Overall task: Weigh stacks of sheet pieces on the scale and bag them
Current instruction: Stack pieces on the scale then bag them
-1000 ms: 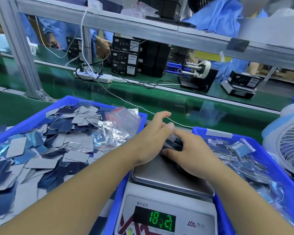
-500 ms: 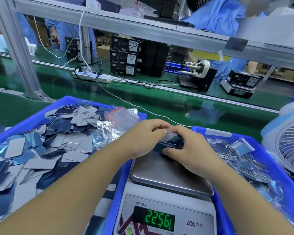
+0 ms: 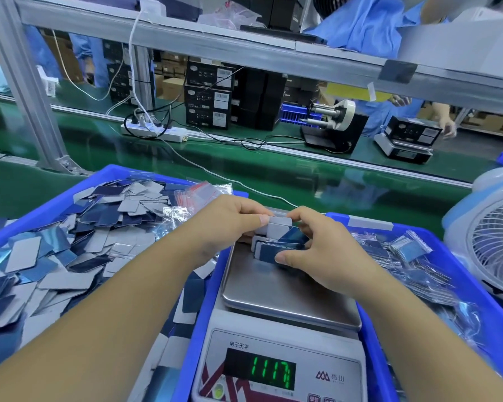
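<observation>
A stack of grey and dark blue sheet pieces stands on edge at the far end of the steel scale pan. My left hand pinches the grey pieces at the stack's top left. My right hand grips the stack from the right, thumb on its near blue piece. The scale's green display is lit. A blue bin on the left holds several loose sheet pieces and clear empty bags. A blue bin on the right holds filled bags.
A white fan stands at the right edge. Beyond the bins runs a green conveyor with a power strip, cables, black boxes, a label dispenser and a second scale. An aluminium frame post rises at left. People in blue coats stand behind.
Both hands have closed on the stack and tipped it up on edge on the pan. The display reading has changed from frame to frame.
</observation>
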`<state>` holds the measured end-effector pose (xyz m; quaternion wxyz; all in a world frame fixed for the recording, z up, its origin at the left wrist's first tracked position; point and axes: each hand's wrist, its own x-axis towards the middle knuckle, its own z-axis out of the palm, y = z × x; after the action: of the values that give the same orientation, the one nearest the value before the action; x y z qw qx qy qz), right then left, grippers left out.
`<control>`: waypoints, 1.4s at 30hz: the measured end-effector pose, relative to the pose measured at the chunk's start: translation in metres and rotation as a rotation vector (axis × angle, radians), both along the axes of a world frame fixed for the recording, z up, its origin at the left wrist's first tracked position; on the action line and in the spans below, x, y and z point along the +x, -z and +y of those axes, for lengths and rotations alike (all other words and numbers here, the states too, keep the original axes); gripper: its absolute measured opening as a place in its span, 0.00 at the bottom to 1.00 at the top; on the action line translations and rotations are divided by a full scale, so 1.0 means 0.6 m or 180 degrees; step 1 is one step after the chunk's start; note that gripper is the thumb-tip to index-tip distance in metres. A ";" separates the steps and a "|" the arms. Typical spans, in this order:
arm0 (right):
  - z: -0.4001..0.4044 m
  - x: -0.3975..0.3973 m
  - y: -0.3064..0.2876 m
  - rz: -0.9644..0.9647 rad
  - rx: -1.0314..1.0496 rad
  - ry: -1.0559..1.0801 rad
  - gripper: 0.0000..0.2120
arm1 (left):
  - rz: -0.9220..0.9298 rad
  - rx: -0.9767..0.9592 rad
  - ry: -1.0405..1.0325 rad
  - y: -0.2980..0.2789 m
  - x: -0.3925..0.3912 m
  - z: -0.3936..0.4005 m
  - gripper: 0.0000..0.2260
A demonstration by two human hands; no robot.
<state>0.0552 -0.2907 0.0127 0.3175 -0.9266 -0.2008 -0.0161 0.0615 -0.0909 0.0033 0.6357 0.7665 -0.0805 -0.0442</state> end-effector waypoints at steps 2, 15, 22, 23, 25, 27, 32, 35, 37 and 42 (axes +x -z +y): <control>-0.003 -0.002 -0.001 0.0058 -0.0023 -0.0006 0.20 | 0.0189 -0.0503 -0.0120 -0.008 0.002 0.005 0.08; 0.001 0.002 0.008 -0.0129 0.0270 0.0068 0.22 | -0.0585 0.1055 -0.0016 0.009 0.005 -0.002 0.11; -0.002 0.004 0.008 -0.0032 0.0023 0.0082 0.16 | -0.0312 0.1231 0.0505 -0.010 -0.015 -0.001 0.15; -0.001 0.003 0.008 -0.0029 0.0026 0.0103 0.17 | -0.0290 0.1250 0.0576 -0.012 -0.017 -0.002 0.16; 0.000 0.005 0.008 -0.0036 0.0046 0.0153 0.18 | -0.0339 0.1372 0.0699 -0.012 -0.019 -0.005 0.12; 0.001 0.005 0.006 -0.0025 0.0061 0.0193 0.19 | -0.0484 0.1653 0.0739 -0.007 -0.020 -0.009 0.08; 0.002 0.000 0.003 0.0138 0.0214 0.0089 0.16 | -0.0798 0.2216 0.0772 0.005 -0.018 -0.022 0.14; 0.004 -0.002 0.001 0.0268 0.0375 -0.0025 0.17 | -0.0916 0.2150 0.0730 0.009 -0.014 -0.024 0.10; 0.003 -0.002 0.001 0.0296 0.0506 -0.0104 0.16 | -0.0912 0.2002 0.0652 0.011 -0.011 -0.019 0.06; -0.003 0.002 -0.001 -0.0385 0.0656 -0.0122 0.10 | -0.0937 0.2049 0.0573 0.016 -0.008 -0.014 0.02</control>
<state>0.0565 -0.2927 0.0131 0.3986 -0.8824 -0.2345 -0.0865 0.0567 -0.0992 -0.0061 0.3370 0.9153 -0.2202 -0.0122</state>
